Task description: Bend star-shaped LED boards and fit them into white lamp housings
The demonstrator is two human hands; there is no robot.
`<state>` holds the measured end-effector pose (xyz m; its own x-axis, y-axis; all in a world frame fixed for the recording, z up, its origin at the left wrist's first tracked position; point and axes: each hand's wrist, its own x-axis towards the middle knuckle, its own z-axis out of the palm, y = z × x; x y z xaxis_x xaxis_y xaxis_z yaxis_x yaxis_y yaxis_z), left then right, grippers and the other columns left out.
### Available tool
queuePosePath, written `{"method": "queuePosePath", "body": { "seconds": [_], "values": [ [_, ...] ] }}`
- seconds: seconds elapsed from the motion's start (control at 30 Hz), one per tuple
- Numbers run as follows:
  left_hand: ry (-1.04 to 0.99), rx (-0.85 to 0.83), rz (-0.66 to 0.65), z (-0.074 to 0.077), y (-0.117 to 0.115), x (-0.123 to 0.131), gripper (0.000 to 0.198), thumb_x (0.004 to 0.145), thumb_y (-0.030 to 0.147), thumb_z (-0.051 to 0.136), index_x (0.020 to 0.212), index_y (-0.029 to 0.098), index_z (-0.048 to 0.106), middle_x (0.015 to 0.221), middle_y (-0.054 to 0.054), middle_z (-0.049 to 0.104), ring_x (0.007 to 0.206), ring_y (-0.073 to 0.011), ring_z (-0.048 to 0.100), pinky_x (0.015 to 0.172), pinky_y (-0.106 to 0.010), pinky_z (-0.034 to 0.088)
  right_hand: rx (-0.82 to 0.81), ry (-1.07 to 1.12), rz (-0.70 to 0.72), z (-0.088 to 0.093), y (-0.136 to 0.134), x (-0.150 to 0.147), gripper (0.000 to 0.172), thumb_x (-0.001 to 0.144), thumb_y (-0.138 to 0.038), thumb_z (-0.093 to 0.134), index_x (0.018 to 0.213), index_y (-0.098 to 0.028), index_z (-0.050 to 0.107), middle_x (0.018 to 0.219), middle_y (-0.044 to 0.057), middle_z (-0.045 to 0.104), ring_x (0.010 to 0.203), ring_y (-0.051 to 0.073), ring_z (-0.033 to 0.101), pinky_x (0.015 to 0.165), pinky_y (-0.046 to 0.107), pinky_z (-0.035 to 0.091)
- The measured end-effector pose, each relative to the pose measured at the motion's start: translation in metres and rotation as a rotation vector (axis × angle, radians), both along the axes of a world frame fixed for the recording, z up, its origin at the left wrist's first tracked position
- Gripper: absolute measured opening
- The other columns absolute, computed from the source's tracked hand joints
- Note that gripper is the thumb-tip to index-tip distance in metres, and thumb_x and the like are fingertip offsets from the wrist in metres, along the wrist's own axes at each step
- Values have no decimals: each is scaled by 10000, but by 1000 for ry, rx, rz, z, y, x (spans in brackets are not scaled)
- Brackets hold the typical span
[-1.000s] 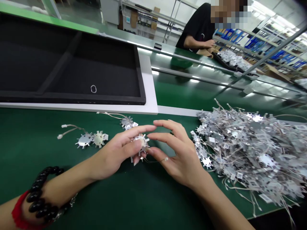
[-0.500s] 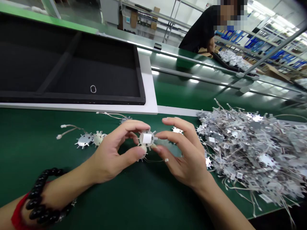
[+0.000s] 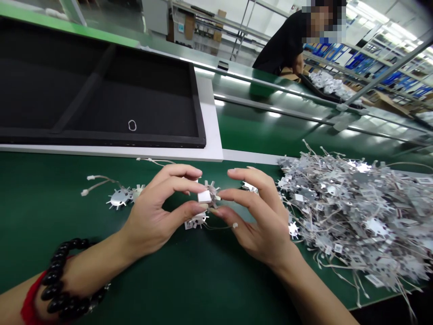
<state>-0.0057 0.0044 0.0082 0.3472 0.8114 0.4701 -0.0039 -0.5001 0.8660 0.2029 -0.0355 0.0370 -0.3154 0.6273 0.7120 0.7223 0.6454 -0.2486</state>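
Observation:
Both hands pinch one small star-shaped metal part (image 3: 208, 197) with a white square on it, held just above the green mat. My left hand (image 3: 158, 214) grips it between thumb and forefinger. My right hand (image 3: 259, 216) holds its right side with fingertips, and a thin wire with a white end trails under that hand. Another star part (image 3: 196, 220) lies on the mat below them. Two more star parts with wires (image 3: 120, 197) lie to the left. A big heap of the same parts (image 3: 352, 212) is piled at the right.
A shallow black tray (image 3: 101, 90) with a white ring inside sits on a white board beyond the mat. A green conveyor (image 3: 270, 126) runs behind it. A person in black (image 3: 287, 43) works at the far side near another tray of white pieces.
The star part has tilted between my fingertips, its white square now facing more to the left. Both hands stayed in nearly the same place.

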Motion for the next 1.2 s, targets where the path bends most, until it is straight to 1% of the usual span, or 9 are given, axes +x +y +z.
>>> {"method": "queuePosePath", "body": {
  "seconds": [0.17,0.3,0.47,0.57,0.8,0.87,1.0,1.07,1.2],
  "values": [
    [31,-18,56,1,1,0,26,934,310,749,948,288,744,1150,-6,650,1128,-191,603,989,-290,472,35,-12,-23,-5,1,-3,83,978,-250,634,1025,-215,692,1179,113,681,1108,263,672,1058,491,491],
    [75,-75,68,2,3,1,116,936,339,728,873,242,720,1118,-39,655,1056,-218,617,871,-311,505,58,-44,-24,-6,1,-3,69,968,-243,651,1017,-222,694,1167,99,700,1071,243,691,1079,473,469],
    [86,-84,62,1,1,-1,137,945,298,702,829,239,660,1082,-22,640,1042,-198,610,863,-297,483,114,-106,-71,-7,2,-3,41,960,-255,671,992,-235,684,1127,74,726,1088,256,686,1148,508,386],
    [88,-105,67,1,2,0,160,938,294,697,799,233,646,1050,-18,641,984,-185,616,831,-287,484,127,-133,-58,-8,3,-3,36,960,-253,675,987,-231,682,1122,73,732,1112,256,676,1158,499,374],
    [48,-302,47,9,8,6,249,887,317,691,671,206,634,931,-35,664,812,-181,630,679,-272,504,153,-159,-27,-8,4,-3,33,958,-232,685,989,-222,680,1115,64,752,1108,236,675,1158,470,391],
    [52,-300,41,10,8,7,261,884,302,671,649,203,615,893,-32,670,811,-180,629,685,-265,507,160,-173,-33,-8,4,-3,40,952,-217,693,990,-222,679,1118,63,754,1106,231,674,1163,463,390],
    [96,-231,20,11,6,6,269,916,287,620,660,205,602,826,-15,679,832,-171,618,726,-250,496,161,-196,-14,-7,4,-2,61,945,-195,706,1001,-198,681,1122,80,754,1116,226,671,1157,448,405],
    [138,-227,15,10,6,5,262,928,294,594,681,206,605,820,-6,676,808,-163,612,712,-249,488,159,-198,-3,-8,4,-1,40,975,-204,669,1010,-186,678,1122,89,752,1127,221,665,1150,447,416],
    [207,-254,12,8,9,5,273,923,307,557,677,202,609,819,-1,677,790,-156,618,705,-246,489,156,-192,7,-9,4,-1,79,1017,-218,607,1024,-178,674,1125,97,748,1137,216,657,1141,447,429]
  ]
}}
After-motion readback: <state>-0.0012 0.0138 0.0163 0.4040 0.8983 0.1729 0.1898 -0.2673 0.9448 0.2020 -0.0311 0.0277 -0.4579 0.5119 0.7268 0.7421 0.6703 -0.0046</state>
